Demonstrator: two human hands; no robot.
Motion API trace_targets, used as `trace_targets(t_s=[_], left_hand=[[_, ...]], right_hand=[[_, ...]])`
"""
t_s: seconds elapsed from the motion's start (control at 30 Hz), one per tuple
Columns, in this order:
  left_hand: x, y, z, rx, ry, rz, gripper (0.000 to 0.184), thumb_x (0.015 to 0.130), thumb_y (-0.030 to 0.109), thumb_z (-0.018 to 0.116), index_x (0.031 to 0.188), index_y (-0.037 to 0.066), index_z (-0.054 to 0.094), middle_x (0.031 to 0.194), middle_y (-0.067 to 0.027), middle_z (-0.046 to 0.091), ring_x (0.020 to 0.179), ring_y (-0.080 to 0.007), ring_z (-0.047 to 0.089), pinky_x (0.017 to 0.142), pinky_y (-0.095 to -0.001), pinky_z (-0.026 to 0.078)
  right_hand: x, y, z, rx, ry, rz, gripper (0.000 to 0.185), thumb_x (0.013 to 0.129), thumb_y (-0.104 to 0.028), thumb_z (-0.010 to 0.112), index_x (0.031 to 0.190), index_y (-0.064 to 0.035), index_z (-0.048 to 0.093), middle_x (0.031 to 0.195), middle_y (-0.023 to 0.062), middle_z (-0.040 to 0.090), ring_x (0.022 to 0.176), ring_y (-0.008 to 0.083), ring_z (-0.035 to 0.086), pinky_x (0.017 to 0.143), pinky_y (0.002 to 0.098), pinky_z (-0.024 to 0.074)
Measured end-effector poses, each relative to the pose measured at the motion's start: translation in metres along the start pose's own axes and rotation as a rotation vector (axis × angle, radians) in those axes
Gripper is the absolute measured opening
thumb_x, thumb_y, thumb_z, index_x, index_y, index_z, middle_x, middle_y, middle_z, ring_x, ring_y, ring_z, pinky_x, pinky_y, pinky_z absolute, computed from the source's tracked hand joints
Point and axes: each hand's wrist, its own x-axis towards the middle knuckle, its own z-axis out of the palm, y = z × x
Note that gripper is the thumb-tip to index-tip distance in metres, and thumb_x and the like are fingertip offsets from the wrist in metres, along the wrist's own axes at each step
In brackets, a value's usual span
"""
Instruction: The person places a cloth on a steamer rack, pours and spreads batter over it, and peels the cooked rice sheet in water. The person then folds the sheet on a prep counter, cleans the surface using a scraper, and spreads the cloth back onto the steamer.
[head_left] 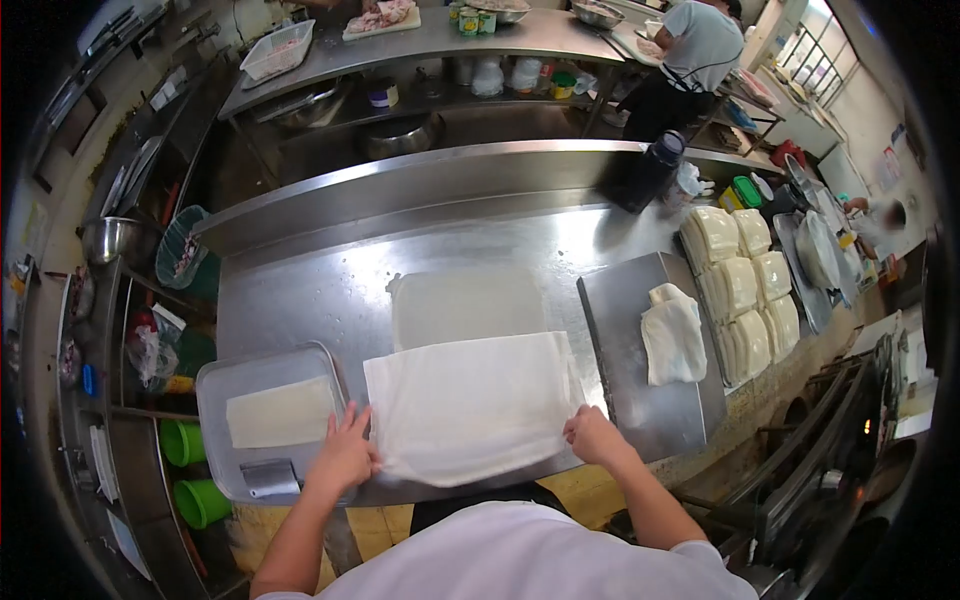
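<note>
A wide white cloth (pixel 470 405) stretches between my two hands near the front edge of the steel table. My left hand (pixel 345 455) pinches its near left edge, the other fingers spread toward a clear tray. My right hand (pixel 594 436) is closed on the near right corner. Beyond the cloth, a thin pale sheet (pixel 468 305) lies flat on the metal, its near part covered by the cloth. In the clear tray (pixel 213 455) at the left are a pale rectangular sheet (pixel 282 412) and a flat metal scraper (pixel 270 478).
A steel board (pixel 650 420) at the right bears a folded white cloth (pixel 672 335). Past it stand several stacks of pale wrapped packs (pixel 730 290). A raised steel ledge (pixel 430 170) runs along the back. A person (pixel 700 45) works at the far counter.
</note>
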Motion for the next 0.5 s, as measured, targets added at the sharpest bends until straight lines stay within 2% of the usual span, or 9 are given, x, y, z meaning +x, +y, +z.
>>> trace_targets(t_s=[0.03,0.17,0.23,0.33,0.5], left_hand=[[-0.010,0.015,-0.001,0.019,-0.095,-0.027,0.035,0.078,0.027,0.083,0.111,0.017,0.079,0.162,-0.0178,0.034,0.154,-0.0410,0.022,0.124,-0.0579,0.020],[-0.013,0.061,0.021,-0.140,0.193,0.017,0.043,0.083,0.029,0.081,0.122,0.014,0.074,0.159,-0.0202,0.038,0.150,-0.0425,0.029,0.122,-0.0540,0.028],[-0.004,0.095,0.028,-0.280,0.296,0.114,0.044,0.085,0.028,0.080,0.126,0.012,0.072,0.157,-0.0214,0.043,0.147,-0.0428,0.034,0.120,-0.0515,0.032],[-0.001,0.152,0.037,-0.268,0.342,0.332,0.036,0.089,0.024,0.077,0.121,0.009,0.073,0.149,-0.0201,0.051,0.139,-0.0406,0.045,0.116,-0.0465,0.038],[-0.009,0.219,0.047,-0.299,0.226,0.573,0.036,0.089,0.022,0.076,0.120,0.006,0.073,0.142,-0.0211,0.058,0.134,-0.0385,0.052,0.112,-0.0450,0.042]], right_hand=[[-0.017,-0.007,0.004,-0.005,0.053,-0.006,0.025,0.085,-0.016,0.068,0.107,-0.0089,0.077,0.109,0.0228,0.065,0.107,0.0405,0.060,0.096,0.0462,0.0511],[-0.054,-0.036,0.004,0.101,0.262,-0.046,0.036,0.089,-0.018,0.070,0.122,-0.0041,0.070,0.114,0.0226,0.066,0.113,0.0394,0.060,0.098,0.0476,0.0504],[-0.068,-0.044,0.006,0.195,0.299,-0.099,0.035,0.090,-0.018,0.070,0.122,-0.0028,0.070,0.114,0.0225,0.066,0.113,0.0394,0.060,0.098,0.0486,0.0502],[-0.096,-0.054,0.009,0.264,0.304,-0.133,0.035,0.090,-0.018,0.071,0.121,-0.0019,0.070,0.113,0.0226,0.067,0.110,0.0407,0.062,0.096,0.0485,0.0510],[-0.162,-0.058,0.028,0.285,0.365,-0.091,0.034,0.090,-0.019,0.070,0.120,-0.0020,0.070,0.107,0.0227,0.068,0.105,0.0409,0.065,0.094,0.0484,0.0522]])
